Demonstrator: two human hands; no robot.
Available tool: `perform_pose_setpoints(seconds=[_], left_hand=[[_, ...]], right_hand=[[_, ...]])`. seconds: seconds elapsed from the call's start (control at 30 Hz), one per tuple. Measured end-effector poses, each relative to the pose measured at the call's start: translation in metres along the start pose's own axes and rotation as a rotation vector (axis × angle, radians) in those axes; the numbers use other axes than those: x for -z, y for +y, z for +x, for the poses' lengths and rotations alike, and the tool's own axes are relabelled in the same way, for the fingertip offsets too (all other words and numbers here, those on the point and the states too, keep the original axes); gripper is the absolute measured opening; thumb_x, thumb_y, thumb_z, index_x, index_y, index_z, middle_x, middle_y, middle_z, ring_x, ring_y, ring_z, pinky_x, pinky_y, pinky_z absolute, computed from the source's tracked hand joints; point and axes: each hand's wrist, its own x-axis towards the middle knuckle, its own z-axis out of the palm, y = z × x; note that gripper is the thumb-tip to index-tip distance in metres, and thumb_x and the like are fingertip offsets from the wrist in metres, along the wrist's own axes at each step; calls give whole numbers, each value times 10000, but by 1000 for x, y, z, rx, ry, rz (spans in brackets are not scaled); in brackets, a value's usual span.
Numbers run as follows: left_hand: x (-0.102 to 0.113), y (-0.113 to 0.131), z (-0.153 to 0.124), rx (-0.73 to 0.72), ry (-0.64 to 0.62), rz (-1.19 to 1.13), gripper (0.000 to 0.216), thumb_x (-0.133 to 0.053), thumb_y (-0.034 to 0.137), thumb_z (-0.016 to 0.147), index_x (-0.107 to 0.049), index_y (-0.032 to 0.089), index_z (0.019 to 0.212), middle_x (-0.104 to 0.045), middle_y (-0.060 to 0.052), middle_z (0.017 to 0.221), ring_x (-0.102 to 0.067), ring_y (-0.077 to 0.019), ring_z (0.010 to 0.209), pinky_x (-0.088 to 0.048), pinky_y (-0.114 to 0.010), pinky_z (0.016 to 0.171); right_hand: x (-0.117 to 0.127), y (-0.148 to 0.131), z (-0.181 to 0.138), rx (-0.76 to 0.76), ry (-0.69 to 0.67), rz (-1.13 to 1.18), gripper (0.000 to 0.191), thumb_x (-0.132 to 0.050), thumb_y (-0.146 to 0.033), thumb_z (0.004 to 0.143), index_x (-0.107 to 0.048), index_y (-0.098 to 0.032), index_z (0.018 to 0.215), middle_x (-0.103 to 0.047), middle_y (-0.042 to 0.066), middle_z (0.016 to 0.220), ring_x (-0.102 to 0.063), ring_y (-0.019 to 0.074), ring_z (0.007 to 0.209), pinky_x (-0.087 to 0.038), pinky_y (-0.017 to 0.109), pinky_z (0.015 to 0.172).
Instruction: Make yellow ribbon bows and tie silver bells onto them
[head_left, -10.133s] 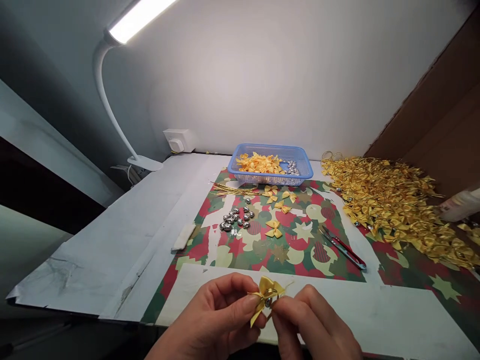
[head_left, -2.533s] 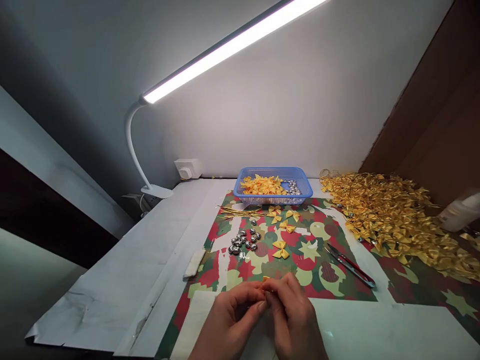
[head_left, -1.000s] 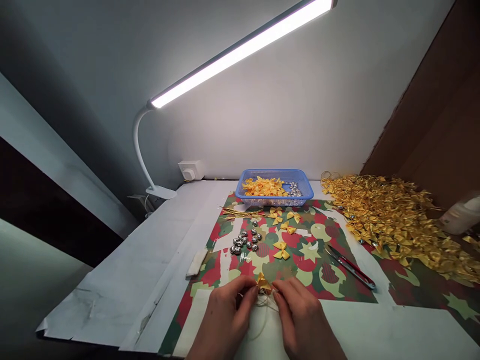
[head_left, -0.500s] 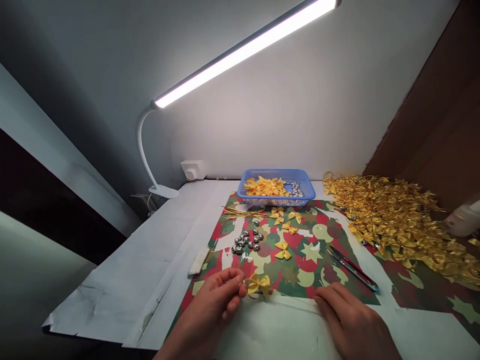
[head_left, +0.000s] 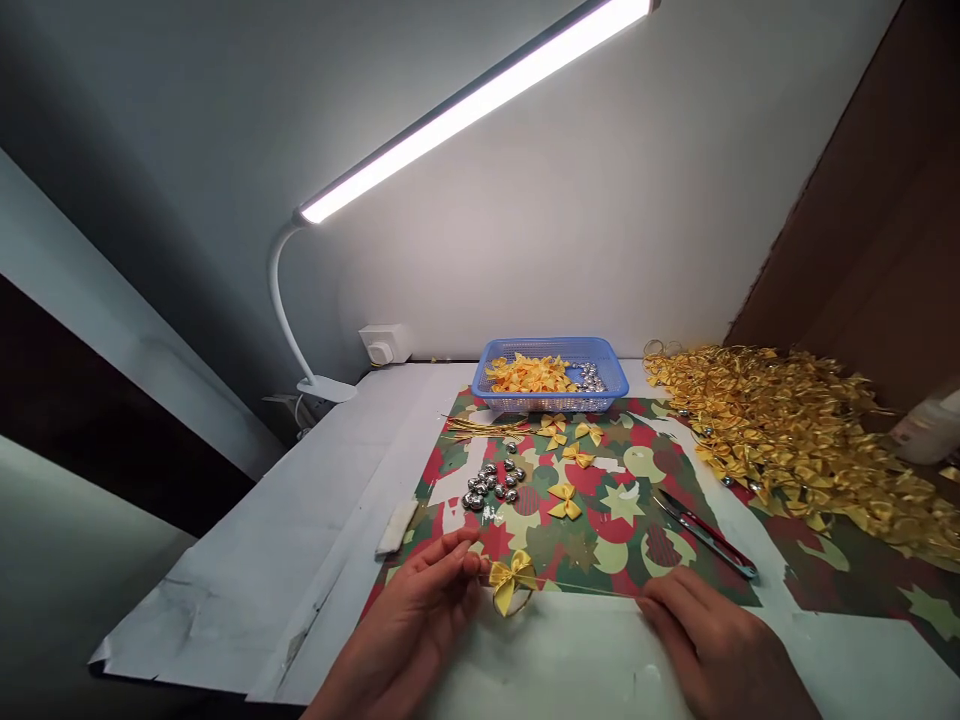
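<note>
A yellow ribbon bow (head_left: 512,578) hangs between my hands, just right of my left fingertips, with a small gold loop showing beneath it. From the bow a thin gold cord (head_left: 592,589) runs taut to the right. My left hand (head_left: 420,615) is closed in a pinch on the cord's end beside the bow. My right hand (head_left: 701,635) pinches the other end between thumb and fingers. What lies inside the left fingertips is partly hidden. Silver bells (head_left: 491,482) lie in a cluster beyond my left hand, and loose yellow bows (head_left: 565,501) lie right of them.
Gold cords (head_left: 487,428) lie before a blue basket (head_left: 551,402) of bows and bells. Thread snips (head_left: 705,535) rest at the right, near a large heap of gold bows (head_left: 795,430). A white pad (head_left: 396,527) lies left; a lamp (head_left: 480,105) hangs above.
The bow has turned, its tails now pointing down and its loop showing more clearly. My left hand has rolled slightly palm up. The cord is pulled straighter toward my right hand.
</note>
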Motion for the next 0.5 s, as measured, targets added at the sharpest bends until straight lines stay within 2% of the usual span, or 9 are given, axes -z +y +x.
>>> perform_pose_setpoints(seconds=[0.07,0.13,0.23,0.27,0.33,0.4,0.5], left_hand=[[2,-2,0,-17,7,34,186,-504,15,915,-595,144,1014,-618,26,658,-665,-67,633,-537,-154,646],[5,-3,-1,-44,-41,125,114,-558,156,939,-587,169,1048,-608,40,637,-636,-69,611,-473,-114,538],[5,-4,-5,-90,-172,359,316,-716,403,837,-634,170,1034,-614,45,569,-544,-84,510,-306,-129,393],[5,-3,-6,-105,-209,448,375,-755,447,786,-655,161,1007,-605,49,544,-521,-89,486,-288,-149,390],[4,-2,-8,-139,-261,618,403,-786,465,739,-683,149,967,-586,60,553,-518,-101,482,-340,-193,442],[2,1,-9,-169,-291,766,360,-747,451,775,-694,145,958,-555,67,599,-539,-120,517,-394,-241,521],[3,4,-9,-202,-313,948,337,-642,455,848,-700,144,965,-493,65,637,-501,-139,561,-372,-270,552]], right_hand=[[-2,-1,0,-34,7,20,321,-333,-318,1044,-548,-261,812,-599,-33,698,-628,141,542,-449,231,476],[-4,-4,1,-89,52,42,341,-315,-329,1049,-532,-254,797,-582,-29,696,-609,149,547,-441,243,503],[-4,-6,3,-130,163,50,348,-310,-347,1055,-542,-240,818,-583,-17,710,-617,157,577,-422,256,535],[-3,-6,4,-130,192,42,344,-315,-349,1055,-551,-235,832,-592,-13,719,-624,159,588,-417,259,542],[-1,-4,6,-121,222,10,339,-319,-349,1057,-565,-228,858,-615,-4,747,-630,157,598,-405,260,540],[1,-3,6,-119,227,-19,350,-312,-354,1059,-572,-224,865,-630,2,766,-634,156,604,-399,261,534],[2,-1,6,-131,198,-29,362,-310,-367,1060,-582,-223,869,-637,6,775,-655,168,652,-401,264,546]])
